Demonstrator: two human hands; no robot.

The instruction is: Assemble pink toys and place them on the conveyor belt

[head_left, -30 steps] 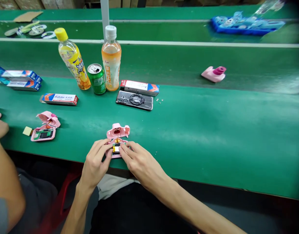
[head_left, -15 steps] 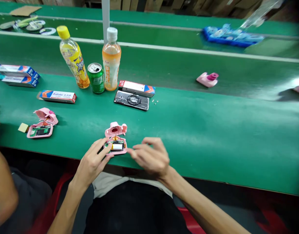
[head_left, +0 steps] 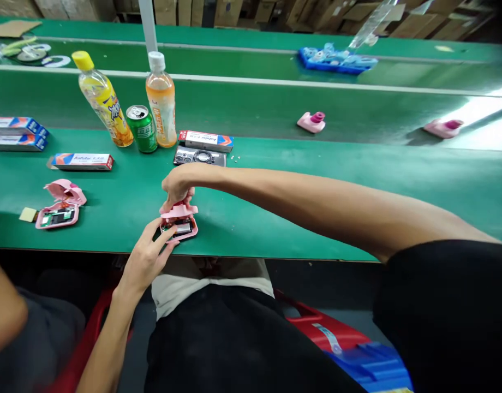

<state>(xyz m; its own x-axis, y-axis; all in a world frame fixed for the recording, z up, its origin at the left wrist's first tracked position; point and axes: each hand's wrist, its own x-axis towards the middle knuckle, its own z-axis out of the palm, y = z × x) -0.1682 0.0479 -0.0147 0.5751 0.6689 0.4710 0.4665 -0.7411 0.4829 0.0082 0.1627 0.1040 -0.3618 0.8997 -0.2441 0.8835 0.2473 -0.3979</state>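
Observation:
My left hand (head_left: 143, 261) steadies the lower half of a pink plastic casing (head_left: 195, 231) near the table's front edge, thumb and fingers at its left side. Inside that half lie a green circuit board and a silvery-white flat battery (head_left: 183, 228). From behind, my right hand (head_left: 179, 184) grips the casing's pink cover (head_left: 179, 211), which stands tilted over the lower half. The right fingertips are partly hidden behind the cover. Further left sits a second open pink casing (head_left: 57, 215) with a circuit board inside and a pale square piece (head_left: 28, 214) beside it.
Behind my hands are a phone (head_left: 199, 156), a glue box (head_left: 205, 141), a green can (head_left: 142, 129) and two drink bottles (head_left: 161, 103). Another glue box (head_left: 83, 161) lies left. Pink parts (head_left: 311, 122) and a blue tray (head_left: 336, 66) rest further back. A person's arm (head_left: 5, 305) is at left.
My right hand has moved from the casing's right side to behind it and taken hold of the cover. The cover has tipped forward over the lower half. The view has shifted right.

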